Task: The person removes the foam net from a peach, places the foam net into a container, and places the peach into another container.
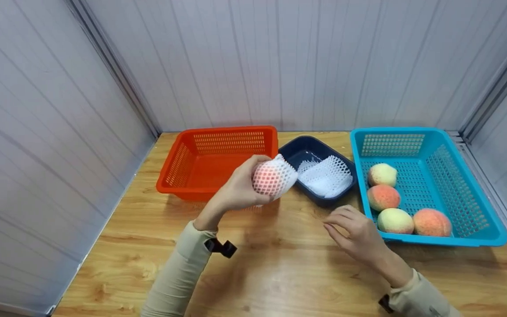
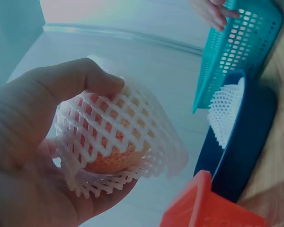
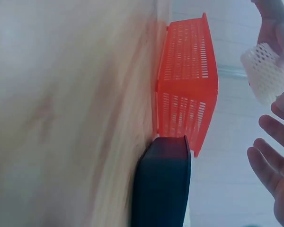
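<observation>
My left hand (image 1: 244, 185) grips a peach (image 1: 266, 179) wrapped in a white foam net sleeve (image 1: 286, 176), held up at the front right corner of the red basket. In the left wrist view the thumb presses on the netting (image 2: 118, 123), and reddish peach skin shows through the mesh. My right hand (image 1: 357, 235) is over the table beside the blue basket, fingers loosely bent with nothing between them. The right wrist view shows its fingers (image 3: 270, 156) apart from the wrapped peach (image 3: 267, 71).
The red basket (image 1: 218, 190) stands at the left. A navy tray (image 1: 308, 143) with white foam nets (image 1: 328, 176) sits in the middle. On the right, the blue basket (image 1: 478, 207) holds several bare peaches (image 1: 431, 222). Panel walls (image 1: 253, 66) rise behind the wooden table (image 1: 271, 273).
</observation>
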`<state>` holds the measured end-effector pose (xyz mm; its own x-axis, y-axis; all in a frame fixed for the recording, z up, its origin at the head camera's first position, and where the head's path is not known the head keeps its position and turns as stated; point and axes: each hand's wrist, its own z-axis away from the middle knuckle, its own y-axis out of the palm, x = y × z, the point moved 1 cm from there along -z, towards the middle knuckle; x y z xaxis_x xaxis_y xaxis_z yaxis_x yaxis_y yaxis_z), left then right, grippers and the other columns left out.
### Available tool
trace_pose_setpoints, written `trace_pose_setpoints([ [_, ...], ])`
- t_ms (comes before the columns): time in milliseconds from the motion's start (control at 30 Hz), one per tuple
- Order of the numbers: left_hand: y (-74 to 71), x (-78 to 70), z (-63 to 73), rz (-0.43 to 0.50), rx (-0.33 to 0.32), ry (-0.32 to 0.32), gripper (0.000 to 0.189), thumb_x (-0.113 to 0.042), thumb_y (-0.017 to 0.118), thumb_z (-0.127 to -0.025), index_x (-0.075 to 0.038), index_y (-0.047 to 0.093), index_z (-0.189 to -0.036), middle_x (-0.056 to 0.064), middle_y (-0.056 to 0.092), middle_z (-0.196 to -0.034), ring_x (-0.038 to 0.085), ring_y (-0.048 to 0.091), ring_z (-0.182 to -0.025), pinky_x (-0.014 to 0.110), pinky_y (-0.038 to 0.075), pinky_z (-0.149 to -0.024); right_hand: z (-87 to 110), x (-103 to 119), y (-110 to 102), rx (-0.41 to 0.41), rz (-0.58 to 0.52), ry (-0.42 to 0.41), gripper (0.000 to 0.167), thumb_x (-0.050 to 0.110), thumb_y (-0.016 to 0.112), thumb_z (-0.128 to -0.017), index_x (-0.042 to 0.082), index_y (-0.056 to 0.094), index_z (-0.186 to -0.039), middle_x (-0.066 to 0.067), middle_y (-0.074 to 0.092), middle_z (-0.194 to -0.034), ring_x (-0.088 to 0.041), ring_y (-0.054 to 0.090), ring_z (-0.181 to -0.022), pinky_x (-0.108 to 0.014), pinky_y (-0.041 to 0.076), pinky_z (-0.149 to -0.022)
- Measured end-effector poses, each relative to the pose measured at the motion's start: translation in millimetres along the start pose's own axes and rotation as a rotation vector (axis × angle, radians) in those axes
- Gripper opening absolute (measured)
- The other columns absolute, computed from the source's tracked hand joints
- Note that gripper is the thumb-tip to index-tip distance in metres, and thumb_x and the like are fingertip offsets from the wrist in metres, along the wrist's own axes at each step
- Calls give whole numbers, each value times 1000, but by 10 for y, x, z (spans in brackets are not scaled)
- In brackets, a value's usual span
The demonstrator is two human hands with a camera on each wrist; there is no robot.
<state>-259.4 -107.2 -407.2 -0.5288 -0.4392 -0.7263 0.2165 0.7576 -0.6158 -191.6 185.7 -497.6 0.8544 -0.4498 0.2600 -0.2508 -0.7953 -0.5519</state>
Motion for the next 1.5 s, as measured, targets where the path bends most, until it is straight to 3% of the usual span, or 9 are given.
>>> trace_pose_setpoints([
  [300,284,-47,119,-80,39,110,86,-11,87,-61,-18,43,-134,-2,48,-126,14,48,-108,33,46,-93,269,88,-240,10,-39,106,18,3,69,-85,15,73,-98,3,69,-87,-10,60,-79,-18,47,-71],
  [533,544,-52,152,-190,55,150,90,-10,86,-58,-18,43,-136,0,46,-127,13,49,-108,30,45,-93,345,175,-277,-8,-50,160,37,-12,74,-73,16,74,-97,9,68,-90,-9,61,-78,-23,49,-66],
  [700,694,-36,174,-308,84,164,93,-12,88,-57,-18,43,-138,1,46,-128,13,48,-110,30,44,-96,367,195,-257,-17,-64,152,37,-12,74,-73,16,73,-97,11,68,-91,-8,61,-77,-23,49,-65],
  [867,790,0,205,-361,105,182,91,-15,87,-57,-19,44,-137,1,47,-125,13,48,-108,29,43,-96,410,201,-237,-27,-66,171,37,-13,73,-73,17,73,-96,10,68,-89,-7,60,-75,-17,48,-64],
  [1167,976,127,133,-453,130,244,87,-17,87,-59,-15,46,-136,2,49,-123,15,49,-108,28,41,-98,432,168,-240,-8,-84,209,36,-12,72,-75,18,73,-96,10,68,-89,-7,60,-74,-16,48,-64],
  [1500,1159,351,108,-488,195,242,91,-12,86,-57,-16,45,-138,2,48,-127,15,50,-109,28,43,-97,476,160,-196,69,-125,320,31,-7,72,-81,19,74,-97,13,67,-89,-6,60,-76,-29,53,-61],
])
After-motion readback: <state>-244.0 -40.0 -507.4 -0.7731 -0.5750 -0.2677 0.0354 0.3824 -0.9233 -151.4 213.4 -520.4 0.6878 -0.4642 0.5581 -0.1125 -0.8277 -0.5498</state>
